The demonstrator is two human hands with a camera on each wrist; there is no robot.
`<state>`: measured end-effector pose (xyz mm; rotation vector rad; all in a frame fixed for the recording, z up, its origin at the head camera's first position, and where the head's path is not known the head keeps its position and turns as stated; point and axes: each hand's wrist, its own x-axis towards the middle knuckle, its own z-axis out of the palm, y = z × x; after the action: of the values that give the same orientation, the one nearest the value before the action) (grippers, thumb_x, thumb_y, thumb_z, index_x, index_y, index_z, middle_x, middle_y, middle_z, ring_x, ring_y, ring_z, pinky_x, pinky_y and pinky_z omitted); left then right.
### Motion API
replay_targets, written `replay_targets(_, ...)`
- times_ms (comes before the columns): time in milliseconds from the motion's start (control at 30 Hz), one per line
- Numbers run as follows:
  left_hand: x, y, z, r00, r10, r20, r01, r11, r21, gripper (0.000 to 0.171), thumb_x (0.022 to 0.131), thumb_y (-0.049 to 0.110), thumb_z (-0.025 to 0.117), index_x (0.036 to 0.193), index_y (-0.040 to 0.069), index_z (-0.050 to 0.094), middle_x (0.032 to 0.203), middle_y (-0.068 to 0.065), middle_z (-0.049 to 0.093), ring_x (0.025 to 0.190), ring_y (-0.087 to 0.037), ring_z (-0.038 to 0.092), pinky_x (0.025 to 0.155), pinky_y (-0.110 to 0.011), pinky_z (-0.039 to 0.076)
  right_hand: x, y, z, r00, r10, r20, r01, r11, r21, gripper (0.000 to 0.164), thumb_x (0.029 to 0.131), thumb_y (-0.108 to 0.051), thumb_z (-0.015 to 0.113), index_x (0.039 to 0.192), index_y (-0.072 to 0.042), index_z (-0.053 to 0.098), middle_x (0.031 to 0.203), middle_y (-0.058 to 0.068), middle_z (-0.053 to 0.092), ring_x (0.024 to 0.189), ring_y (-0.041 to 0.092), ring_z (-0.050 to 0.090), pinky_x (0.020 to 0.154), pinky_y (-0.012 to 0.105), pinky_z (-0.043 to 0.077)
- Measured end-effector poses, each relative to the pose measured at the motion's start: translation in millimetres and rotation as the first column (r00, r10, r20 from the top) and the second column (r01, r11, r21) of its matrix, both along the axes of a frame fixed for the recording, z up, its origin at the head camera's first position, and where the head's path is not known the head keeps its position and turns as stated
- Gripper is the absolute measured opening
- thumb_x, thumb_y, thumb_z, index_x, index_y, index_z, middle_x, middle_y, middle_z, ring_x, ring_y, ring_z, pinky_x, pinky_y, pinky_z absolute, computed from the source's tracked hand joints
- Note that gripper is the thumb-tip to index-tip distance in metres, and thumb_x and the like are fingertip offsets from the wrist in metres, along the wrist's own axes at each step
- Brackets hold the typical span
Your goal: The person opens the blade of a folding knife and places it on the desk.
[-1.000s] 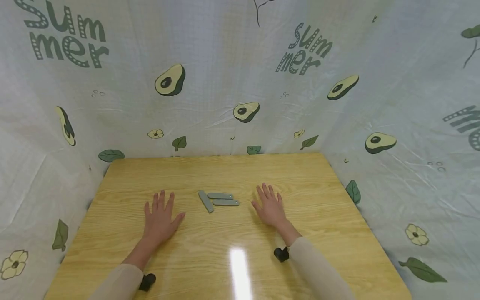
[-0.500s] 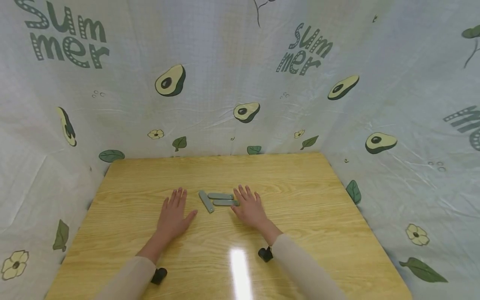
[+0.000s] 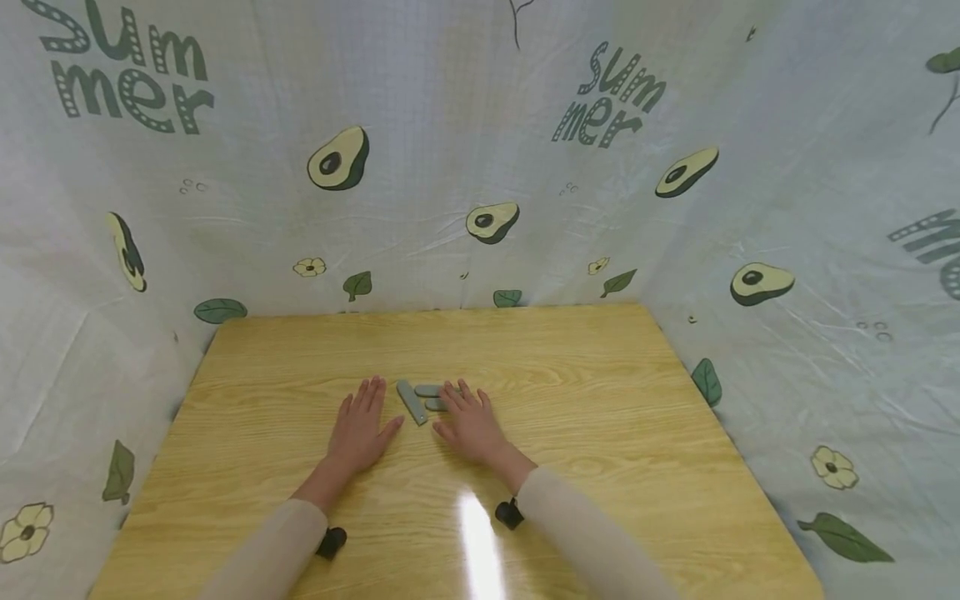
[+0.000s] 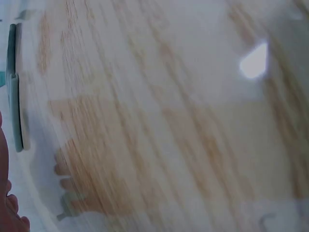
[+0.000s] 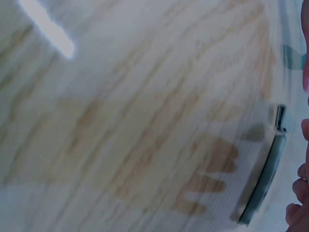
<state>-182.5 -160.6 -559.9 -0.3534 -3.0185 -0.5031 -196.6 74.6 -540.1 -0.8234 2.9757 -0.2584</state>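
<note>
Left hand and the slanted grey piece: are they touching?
Apart. The head view shows a narrow stretch of bare table between the left hand, thumb included, and the slanted grey piece.

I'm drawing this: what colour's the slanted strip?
The slanted strip is grey, clearest in the head view.
</note>
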Motion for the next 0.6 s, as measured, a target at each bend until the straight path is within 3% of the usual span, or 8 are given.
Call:
replay_targets(267, -5.1, 6, -10.0, 0.997, -0.071, 0.032, 0.072, 0.997, -0.014, 0.075, 0.101, 0.049, 0.040, 0.153, 0.001, 0.018, 0.161, -0.016, 0.018, 0.149, -0.035, 0.017, 0.120, -0.058, 0.016, 10.5, -17, -4.3, 0.998, 0.069, -0.008, -0.068, 0.993, 0.100, 0.062, 0.102, -0.049, 0.036, 0.154, -0.016, 0.025, 0.160, 0.001, 0.027, 0.149, 0.028, 0.023, 0.118, 0.055, 0.025)
replay_targets(600, -7.2, 9, -9.9, 0.992, -0.110, 0.070, 0.111, 0.994, -0.023, 0.073, 0.101, 0.046, 0.042, 0.152, -0.001, 0.022, 0.161, -0.016, 0.017, 0.149, -0.034, 0.016, 0.119, -0.059, 0.015, 17.7, -22, -12.7, 0.990, 0.138, 0.012, -0.139, 0.986, 0.096, 0.060, 0.103, -0.045, 0.035, 0.154, -0.016, 0.025, 0.160, 0.001, 0.026, 0.150, 0.026, 0.018, 0.120, 0.055, 0.020)
